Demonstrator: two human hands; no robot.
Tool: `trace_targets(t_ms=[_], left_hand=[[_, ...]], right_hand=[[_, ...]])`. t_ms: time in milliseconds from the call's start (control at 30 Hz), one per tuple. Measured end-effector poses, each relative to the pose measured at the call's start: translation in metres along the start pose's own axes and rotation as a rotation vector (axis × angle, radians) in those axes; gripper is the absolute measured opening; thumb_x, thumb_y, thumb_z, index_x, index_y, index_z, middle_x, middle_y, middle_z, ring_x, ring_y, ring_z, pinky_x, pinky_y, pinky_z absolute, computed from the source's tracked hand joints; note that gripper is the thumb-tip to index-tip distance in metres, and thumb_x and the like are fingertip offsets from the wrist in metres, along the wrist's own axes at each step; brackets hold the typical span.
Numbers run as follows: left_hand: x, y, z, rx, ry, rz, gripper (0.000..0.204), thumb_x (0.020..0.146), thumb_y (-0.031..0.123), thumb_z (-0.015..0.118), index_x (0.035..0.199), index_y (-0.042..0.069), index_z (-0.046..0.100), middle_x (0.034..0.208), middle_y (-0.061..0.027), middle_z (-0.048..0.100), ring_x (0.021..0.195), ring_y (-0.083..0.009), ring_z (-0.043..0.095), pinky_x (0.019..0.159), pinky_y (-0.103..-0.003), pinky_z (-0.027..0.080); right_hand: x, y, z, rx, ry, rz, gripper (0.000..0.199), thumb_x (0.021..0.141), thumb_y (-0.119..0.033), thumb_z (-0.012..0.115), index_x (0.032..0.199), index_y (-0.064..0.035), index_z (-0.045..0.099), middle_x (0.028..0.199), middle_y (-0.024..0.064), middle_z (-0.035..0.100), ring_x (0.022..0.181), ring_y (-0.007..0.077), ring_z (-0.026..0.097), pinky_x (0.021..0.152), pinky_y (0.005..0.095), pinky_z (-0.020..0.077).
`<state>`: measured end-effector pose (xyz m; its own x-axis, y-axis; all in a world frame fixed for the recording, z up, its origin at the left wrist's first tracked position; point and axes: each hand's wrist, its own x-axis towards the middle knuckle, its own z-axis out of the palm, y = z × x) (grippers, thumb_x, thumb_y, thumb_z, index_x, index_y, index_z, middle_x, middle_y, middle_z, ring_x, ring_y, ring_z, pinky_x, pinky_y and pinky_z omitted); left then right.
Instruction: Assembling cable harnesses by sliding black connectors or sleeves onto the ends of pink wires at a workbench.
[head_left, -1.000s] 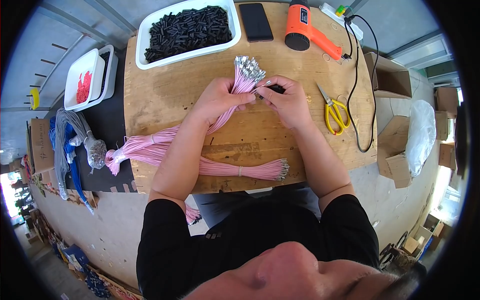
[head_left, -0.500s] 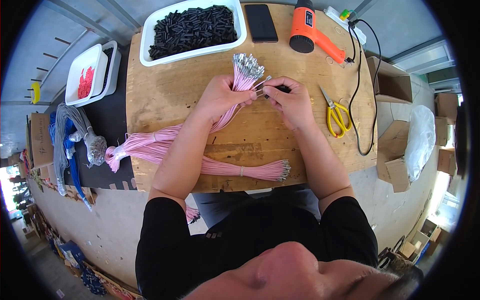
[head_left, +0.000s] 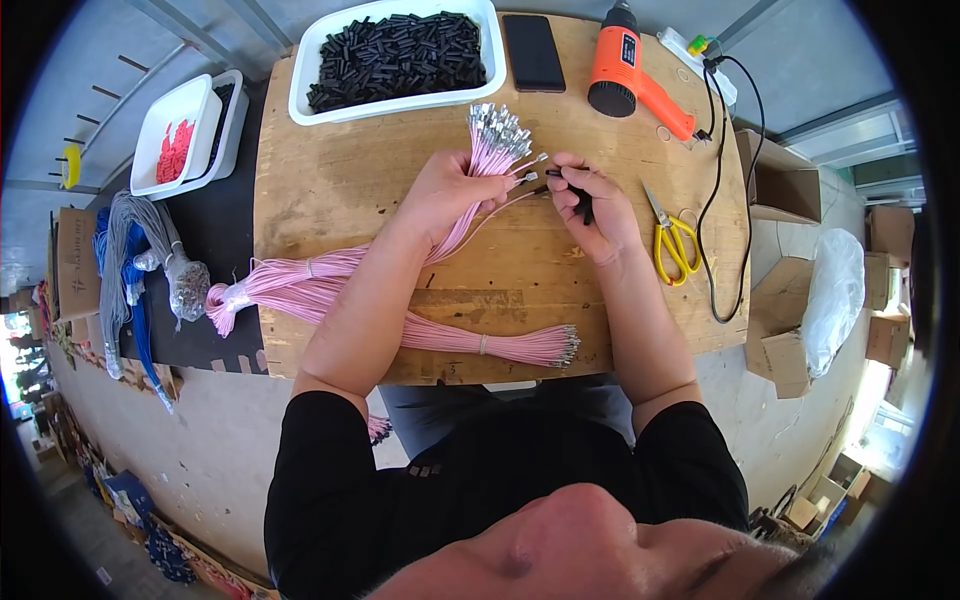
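Observation:
My left hand [head_left: 447,200] is closed round a bundle of pink wires [head_left: 484,158], whose silvery metal terminals [head_left: 500,130] fan out above the fist. A couple of wire ends stick out past my left thumb. My right hand [head_left: 602,205] is curled round several short black sleeves [head_left: 580,206], one of them pinched at the fingertips. One pink wire [head_left: 515,202] bows away from the bundle, its dark-looking tip close to my right fingers; whether they touch it I cannot tell. A second tied pink wire bundle [head_left: 500,345] lies along the table's front.
A white tub [head_left: 297,95] of black sleeves stands at the back beside a phone [head_left: 533,52]. An orange heat gun [head_left: 640,85], its black cord [head_left: 748,190] and yellow-handled scissors [head_left: 676,248] lie right. At left are a white tray [head_left: 150,145] with red pieces and grey wires [head_left: 130,250].
My right hand has drawn back to the right from the left hand's fingertips and turned, showing the black sleeves in it. A pink wire now bows toward it. My left hand keeps its hold.

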<state>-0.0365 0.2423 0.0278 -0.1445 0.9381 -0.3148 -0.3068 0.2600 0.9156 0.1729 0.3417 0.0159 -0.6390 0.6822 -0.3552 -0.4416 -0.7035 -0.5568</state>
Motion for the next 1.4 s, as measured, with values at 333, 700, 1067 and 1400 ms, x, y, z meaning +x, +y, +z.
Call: trace_targets(t_ms=[333, 700, 1067, 1400], left_hand=[[-0.001, -0.001, 0.001, 0.011, -0.01, 0.049, 0.014, 0.086, 0.009, 0.076, 0.092, -0.001, 0.069, 0.077, -0.0036, 0.066, 0.067, -0.01, 0.059, 0.06, -0.026, 0.046], [0.0, 0.001, -0.001, 0.04, -0.033, 0.041, 0.015, 0.087, 0.008, 0.076, 0.098, -0.001, 0.07, 0.084, -0.0042, 0.068, 0.072, -0.0107, 0.061, 0.066, -0.025, 0.049], [-0.003, 0.004, 0.0, 0.091, -0.033, 0.05, 0.017, 0.086, 0.012, 0.077, 0.093, -0.001, 0.071, 0.082, -0.0036, 0.068, 0.071, -0.0104, 0.06, 0.066, -0.026, 0.048], [0.001, -0.005, -0.002, 0.193, -0.003, 0.099, 0.022, 0.084, 0.016, 0.078, 0.096, -0.002, 0.074, 0.081, -0.0019, 0.067, 0.073, -0.0081, 0.057, 0.064, -0.028, 0.047]], right_hand=[[-0.006, 0.01, 0.01, -0.258, 0.05, -0.132, 0.009, 0.096, -0.005, 0.068, 0.102, 0.0003, 0.065, 0.089, 0.0081, 0.066, 0.068, 0.0095, 0.056, 0.051, 0.0185, 0.0379], [-0.006, 0.015, 0.012, -0.368, 0.026, -0.27, 0.008, 0.093, 0.0, 0.069, 0.101, 0.0, 0.066, 0.085, 0.0066, 0.066, 0.061, 0.0072, 0.052, 0.047, 0.0185, 0.034], [-0.011, 0.02, 0.017, -0.465, 0.034, -0.39, 0.01, 0.09, 0.004, 0.072, 0.098, -0.001, 0.068, 0.081, 0.001, 0.062, 0.063, 0.0053, 0.052, 0.05, 0.0179, 0.0368], [-0.012, 0.017, 0.019, -0.54, 0.087, -0.371, 0.011, 0.089, 0.003, 0.074, 0.099, -0.0005, 0.07, 0.081, 0.0004, 0.063, 0.063, 0.0056, 0.052, 0.052, 0.0187, 0.0381]])
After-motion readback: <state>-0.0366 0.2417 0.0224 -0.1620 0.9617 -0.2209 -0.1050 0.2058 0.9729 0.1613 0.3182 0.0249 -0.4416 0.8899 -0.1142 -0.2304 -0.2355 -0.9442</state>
